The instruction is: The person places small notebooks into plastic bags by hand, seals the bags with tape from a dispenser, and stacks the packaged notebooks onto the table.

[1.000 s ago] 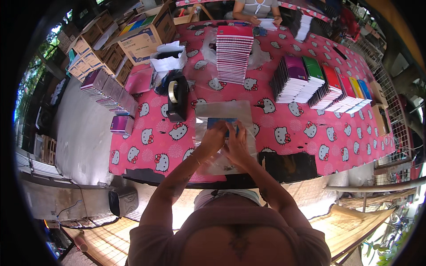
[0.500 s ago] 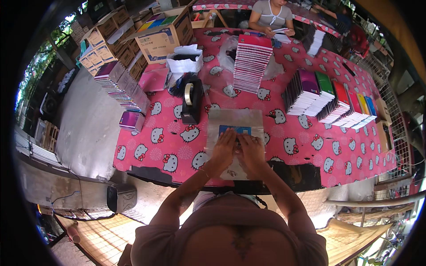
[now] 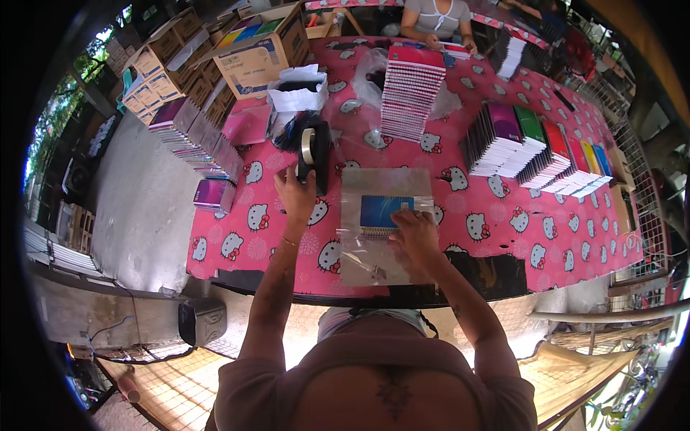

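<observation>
A blue spiral notebook lies in a clear plastic sleeve in front of me, its wire binding toward me. My right hand rests on the notebook's right part, holding it down with fingers somewhat bent and not wrapped round anything. My left hand is at the near end of the black tape dispenser, thumb and fingers apart. A roll of tape sits in the dispenser. Whether the left fingertips touch the tape's end cannot be made out.
A tall stack of red notebooks stands beyond the sleeve. Rows of coloured notebooks are at right, wrapped stacks at left. Behind are a white box and a cardboard carton. Another person sits across the pink-covered table.
My left hand has left the notebook and moved left and away from me to the tape dispenser. My right hand has stayed at the notebook, uncovering more of its blue cover.
</observation>
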